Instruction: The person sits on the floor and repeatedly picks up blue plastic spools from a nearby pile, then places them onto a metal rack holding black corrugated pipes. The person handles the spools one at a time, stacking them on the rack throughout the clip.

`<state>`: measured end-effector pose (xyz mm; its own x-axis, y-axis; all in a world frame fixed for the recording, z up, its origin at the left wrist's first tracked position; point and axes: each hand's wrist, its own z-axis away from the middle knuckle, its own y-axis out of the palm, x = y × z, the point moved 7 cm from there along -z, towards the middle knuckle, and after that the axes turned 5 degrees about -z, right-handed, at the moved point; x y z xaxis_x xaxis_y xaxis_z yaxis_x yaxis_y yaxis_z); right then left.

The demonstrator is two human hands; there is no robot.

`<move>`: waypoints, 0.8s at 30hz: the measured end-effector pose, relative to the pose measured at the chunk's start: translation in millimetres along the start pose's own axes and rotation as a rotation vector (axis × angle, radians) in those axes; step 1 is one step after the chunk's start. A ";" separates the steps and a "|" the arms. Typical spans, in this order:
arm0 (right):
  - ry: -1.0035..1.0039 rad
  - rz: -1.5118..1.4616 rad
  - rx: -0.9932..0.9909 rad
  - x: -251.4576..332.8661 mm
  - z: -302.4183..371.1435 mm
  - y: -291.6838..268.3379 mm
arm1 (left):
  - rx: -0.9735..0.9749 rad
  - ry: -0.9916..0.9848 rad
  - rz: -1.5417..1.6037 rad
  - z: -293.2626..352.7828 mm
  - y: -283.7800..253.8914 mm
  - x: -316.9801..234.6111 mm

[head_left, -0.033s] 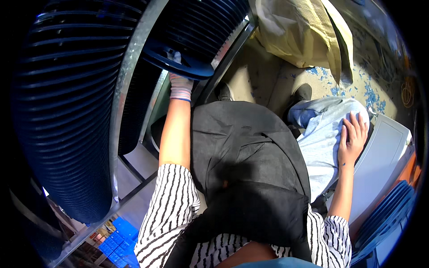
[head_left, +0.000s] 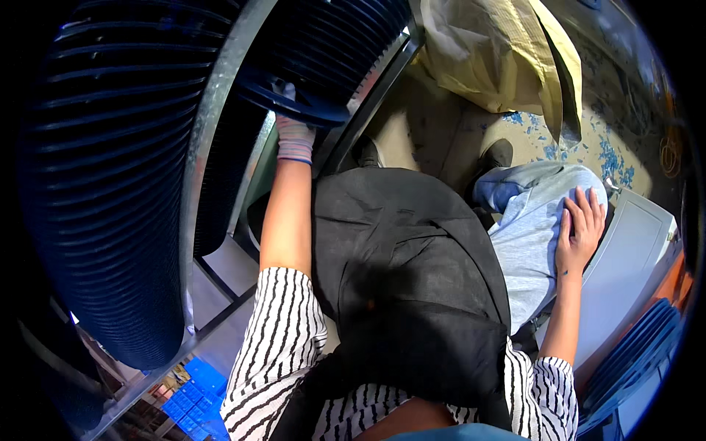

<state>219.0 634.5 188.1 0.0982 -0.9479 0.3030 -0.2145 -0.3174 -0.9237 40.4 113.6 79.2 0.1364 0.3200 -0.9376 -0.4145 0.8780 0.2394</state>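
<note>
My left hand (head_left: 296, 138), in a pale striped glove, grips a dark blue round plate with an opening (head_left: 323, 112), its fingers passing through or behind the rim. The plate is tilted in front of a long row of similar dark blue discs (head_left: 327, 51) packed close together in a metal rack. Part of my left fingers is hidden by the plate's near rim. My bare right hand (head_left: 581, 231) lies flat on my right knee over light blue jeans (head_left: 522, 242), fingers stretched out and holding nothing.
To my left stands a larger stack of dark discs (head_left: 110, 206) behind a metal rack bar (head_left: 197, 162). A yellowish woven sack (head_left: 485, 55) is ahead, with blue flakes (head_left: 610, 158) on the floor. On the right are a grey panel (head_left: 629, 250) and blue discs (head_left: 632, 360); blue crates (head_left: 195, 400) lie lower left.
My left hand and the round plate have shifted slightly to the left, and the plate's tilt has changed a little. My right hand stays on the knee.
</note>
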 end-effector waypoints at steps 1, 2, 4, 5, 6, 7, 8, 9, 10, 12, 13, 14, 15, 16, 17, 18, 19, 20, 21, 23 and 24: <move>0.002 0.011 0.014 -0.7 0.0 0.9 | 0.037 -0.043 0.065 -17.0 -2.2 4.2; 0.005 0.011 0.017 0.3 -1.3 0.0 | 0.074 -0.085 0.130 -35.9 -2.8 7.4; 0.010 0.000 0.045 1.0 -5.6 1.7 | -0.032 -0.174 0.154 -64.5 -15.8 21.0; 0.007 0.009 0.052 0.6 -6.6 1.1 | 0.026 -0.133 -0.369 -70.4 -17.7 27.6; 0.000 0.011 0.056 0.5 -8.0 1.9 | 0.081 -0.083 -0.893 -74.5 -27.1 38.9; -0.003 0.015 0.059 0.8 -9.3 1.7 | 0.149 -0.028 -1.418 -77.1 -33.6 51.8; -0.015 0.008 0.059 2.5 -11.5 1.3 | 0.220 0.034 -1.941 -77.8 -41.9 65.7; -0.018 0.014 0.060 4.0 -12.2 0.7 | 0.287 0.056 -2.222 -75.5 -37.0 74.3; -0.016 0.017 0.057 4.6 -11.2 0.2 | 0.361 0.105 -2.504 -73.1 -29.0 80.3; 0.008 0.021 0.066 3.7 -11.3 1.6 | 0.369 0.115 -2.517 -62.0 -13.0 70.0; 0.001 0.018 0.059 1.4 -10.3 1.7 | 0.320 0.128 -2.481 -64.0 -23.8 69.9; -0.007 0.014 0.051 0.6 -9.8 1.8 | 0.274 0.139 -2.445 -65.2 -35.5 69.6; 0.009 0.017 0.053 -0.6 -7.9 2.4 | 0.319 0.152 -2.434 -60.3 -15.4 63.1; 0.015 0.015 0.051 -0.7 -8.4 2.1 | 0.330 0.148 -2.443 -59.5 -9.1 59.3; 0.021 0.013 0.050 -1.0 -8.0 1.3 | 0.343 0.143 -2.451 -58.1 -2.8 55.8; 0.018 0.010 0.049 -1.0 -8.3 1.2 | 0.329 0.125 -2.478 -62.0 -5.0 55.9; 0.016 0.008 0.049 -1.0 -8.2 0.9 | 0.316 0.106 -2.504 -66.2 -6.9 56.2; 0.015 0.006 0.048 -0.9 -8.1 0.2 | 0.305 0.088 -2.530 -70.6 -8.5 56.6; 0.012 0.002 0.041 -0.7 -8.3 0.1 | 0.293 0.068 -2.557 -76.1 -13.0 59.3; 0.012 0.011 0.032 -1.6 -6.4 1.2 | 0.280 0.076 -2.567 -87.6 -22.1 68.0; 0.009 0.015 0.028 -2.5 -5.8 1.6 | 0.278 0.098 -2.550 -93.2 -28.1 73.6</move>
<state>212.8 636.3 187.2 0.0865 -0.9527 0.2912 -0.1881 -0.3027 -0.9343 -21.7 79.4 -20.0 -0.0876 -0.8067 0.5844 0.4115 -0.5636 -0.7163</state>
